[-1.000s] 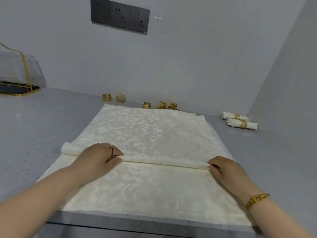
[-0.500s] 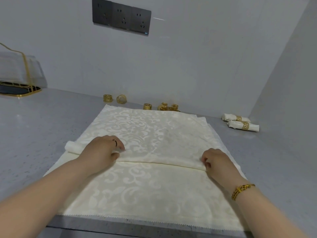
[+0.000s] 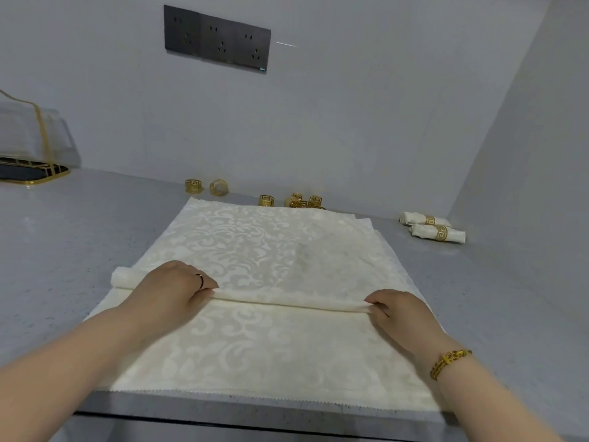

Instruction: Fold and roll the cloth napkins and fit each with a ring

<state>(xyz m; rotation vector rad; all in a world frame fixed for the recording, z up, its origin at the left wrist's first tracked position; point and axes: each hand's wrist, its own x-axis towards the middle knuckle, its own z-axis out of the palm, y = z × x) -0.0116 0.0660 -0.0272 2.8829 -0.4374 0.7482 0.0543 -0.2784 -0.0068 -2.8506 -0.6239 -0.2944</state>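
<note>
- Cream damask cloth napkin [image 3: 271, 250] on grey desk [image 3: 63, 250], near edge rolled; roll sits abt where it was 0.5 s ago.
- L hand [image 3: 172, 291] fingers curl over roll; R hand [image 3: 398, 314] fingers, straighter now, pinch it.

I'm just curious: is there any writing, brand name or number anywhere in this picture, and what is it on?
Nothing here can be read as text.
On the dark grey wall socket panel: a tiny bluish mark at its lower right corner, too small to read.
On the gold metal napkin rings: a cut-out key pattern, no letters.
On the cream patterned cloth napkin: woven scrolls only, no words.
</note>
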